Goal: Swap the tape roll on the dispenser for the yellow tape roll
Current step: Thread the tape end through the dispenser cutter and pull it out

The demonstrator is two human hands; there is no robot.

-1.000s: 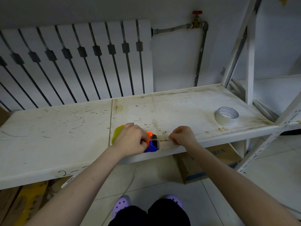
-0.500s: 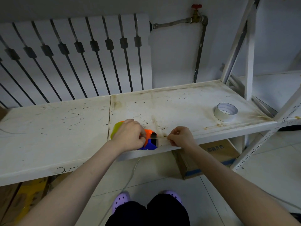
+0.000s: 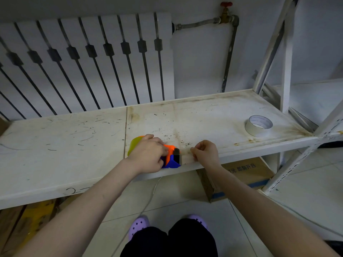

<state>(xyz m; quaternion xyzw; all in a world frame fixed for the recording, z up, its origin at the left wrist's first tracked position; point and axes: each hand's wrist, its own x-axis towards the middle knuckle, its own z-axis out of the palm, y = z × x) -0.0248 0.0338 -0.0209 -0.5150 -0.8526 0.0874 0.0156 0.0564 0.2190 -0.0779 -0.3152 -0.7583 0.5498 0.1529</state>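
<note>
At the front edge of the worn white shelf (image 3: pixel 74 145), I see my left hand (image 3: pixel 148 156) clamped over the orange-and-blue dispenser (image 3: pixel 171 159), the yellow tape roll (image 3: pixel 134 145) showing behind its knuckles. My right hand (image 3: pixel 205 153) sits just beside the dispenser's nose, fingertips pinched together on a thin tape end. A white tape roll (image 3: pixel 258 125) lies well apart, far right.
</note>
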